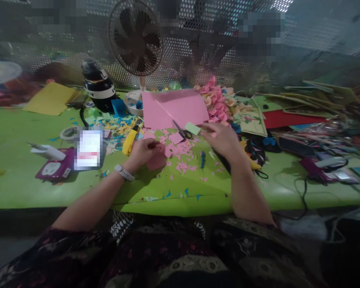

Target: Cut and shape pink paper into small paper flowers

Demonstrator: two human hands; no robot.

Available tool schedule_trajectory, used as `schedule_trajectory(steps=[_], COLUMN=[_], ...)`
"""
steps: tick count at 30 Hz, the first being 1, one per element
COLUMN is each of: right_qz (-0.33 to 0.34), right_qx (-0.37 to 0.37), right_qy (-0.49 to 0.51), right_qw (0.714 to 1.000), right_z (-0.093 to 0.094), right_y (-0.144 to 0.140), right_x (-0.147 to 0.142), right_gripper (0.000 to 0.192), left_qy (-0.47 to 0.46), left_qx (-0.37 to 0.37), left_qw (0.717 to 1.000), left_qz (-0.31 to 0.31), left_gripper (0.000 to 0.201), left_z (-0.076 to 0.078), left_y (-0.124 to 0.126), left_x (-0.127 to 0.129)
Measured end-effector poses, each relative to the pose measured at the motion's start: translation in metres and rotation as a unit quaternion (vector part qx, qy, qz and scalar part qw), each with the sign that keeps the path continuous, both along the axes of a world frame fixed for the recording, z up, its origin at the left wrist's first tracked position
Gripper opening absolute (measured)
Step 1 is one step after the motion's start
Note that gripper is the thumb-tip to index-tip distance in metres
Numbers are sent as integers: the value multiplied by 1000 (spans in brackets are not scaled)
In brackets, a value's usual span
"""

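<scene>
My left hand (144,154) rests on the green table (33,184) and is closed on a pink paper piece (159,159). My right hand (223,140) reaches forward with fingers spread, its fingertips beside a small light green paper square (193,128); whether it touches the square I cannot tell. Black-handled scissors (182,132) lie just left of that square, on the lower edge of a large pink paper sheet (174,108). Pink paper scraps (183,154) are scattered between my hands.
A desk fan (135,38) stands at the back. Left lie a yellow cutter (129,143), tape roll (67,134), purple box (55,170), dark helmet-like object (98,86) and yellow sheet (49,99). Pink paper flowers (217,102), stacked card sheets (294,112) and cables (303,188) crowd the right.
</scene>
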State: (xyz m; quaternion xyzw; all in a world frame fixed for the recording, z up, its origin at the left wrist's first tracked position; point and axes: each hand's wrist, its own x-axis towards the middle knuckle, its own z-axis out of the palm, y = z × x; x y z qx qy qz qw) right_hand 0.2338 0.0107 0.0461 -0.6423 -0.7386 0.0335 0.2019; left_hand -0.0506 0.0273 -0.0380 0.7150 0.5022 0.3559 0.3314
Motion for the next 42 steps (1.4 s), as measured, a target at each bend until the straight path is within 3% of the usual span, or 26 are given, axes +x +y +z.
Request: schedule_trajectory(steps=[2, 4, 7, 8, 11, 15, 19, 21, 23, 26, 28, 31, 33, 36, 42], right_qz=[-66, -96, -96, -73, -65, -68, -56, -32, 16, 52, 84, 150, 179, 223, 303], right_qx=[13, -19, -103, -171, -221, -198, -122, -90, -73, -103, -122, -155, -170, -160, -51], right_qy=[-32, -68, -108, -122, -120, -107, -79, -18, 119, 291, 349, 377, 384, 390, 272], right_qw=[997, 993, 984, 975, 966, 972, 988, 995, 990, 950, 925, 901, 890, 879, 912], right_z=[12, 17, 12, 8, -6, -16, -10, -6, -3, -4, -8, -14, -18, -22, -28], right_y=[9, 25, 55, 64, 82, 88, 90, 87, 79, 57, 38, 13, 3, -3, -1], right_x=[30, 58, 86, 90, 93, 94, 97, 90, 72, 26, -11, -55, -71, -74, -60], right_gripper=[32, 25, 7, 9, 19, 25, 22, 20, 16, 16, 29, 44, 44, 41, 40], left_qy=[0, 5, -4, -9, -17, -14, -5, 12, 21, -37, -138, -287, -329, -367, -381], left_qx=[-7, -15, -29, -32, -33, -33, -31, -11, 34, 74, 21, -87, -122, -150, -201], left_qw=[1000, 1000, 999, 999, 999, 999, 999, 1000, 998, 995, 990, 953, 935, 918, 901], left_qz=[11, 17, 15, 15, 14, 12, 17, 22, 44, 61, 13, -44, -45, -28, -45], left_gripper=[29, 27, 24, 23, 22, 21, 21, 21, 21, 27, 35, 45, 42, 40, 36], left_z=[0, 1, 3, 4, 4, 2, -1, 0, 2, 8, 13, 20, 22, 24, 25], left_y=[0, -1, -1, -1, 0, 1, 2, 1, -1, -5, -9, -16, -17, -15, -12], left_x=[1, 1, 2, 2, 1, 1, 1, 2, 3, 6, 9, 15, 16, 15, 10])
